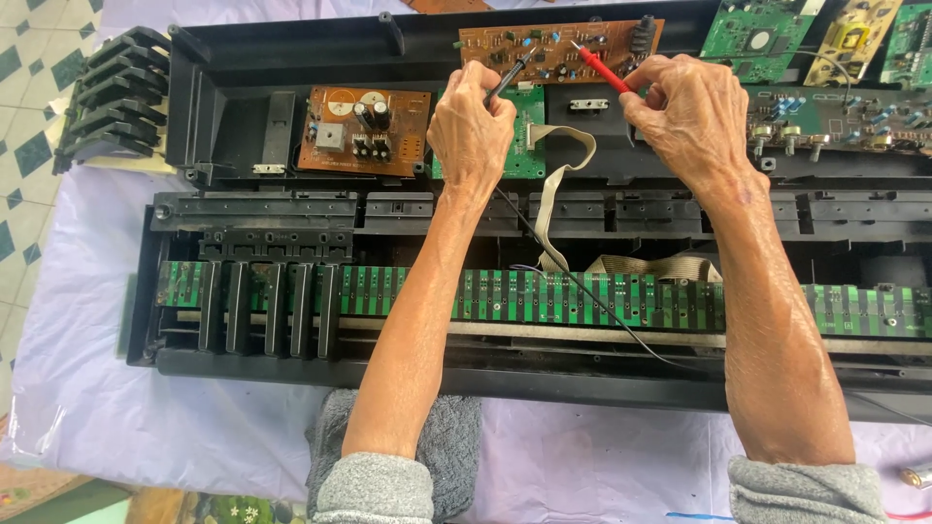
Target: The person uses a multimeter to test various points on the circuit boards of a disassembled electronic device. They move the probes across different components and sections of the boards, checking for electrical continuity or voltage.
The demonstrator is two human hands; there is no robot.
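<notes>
Ahead of both hands, the brown circuit board (561, 47) lies lengthwise along the keyboard's far edge; left hand (473, 126) grips the black probe (512, 75), right hand (687, 109) the red probe (601, 67), tips converging.

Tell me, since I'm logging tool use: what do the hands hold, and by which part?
Left hand grips a black test probe by its handle; right hand grips a red test probe by its handle. Both tips point at the brown circuit board.

Red probe (600, 66), black probe (510, 76), brown circuit board (582, 39).
</notes>
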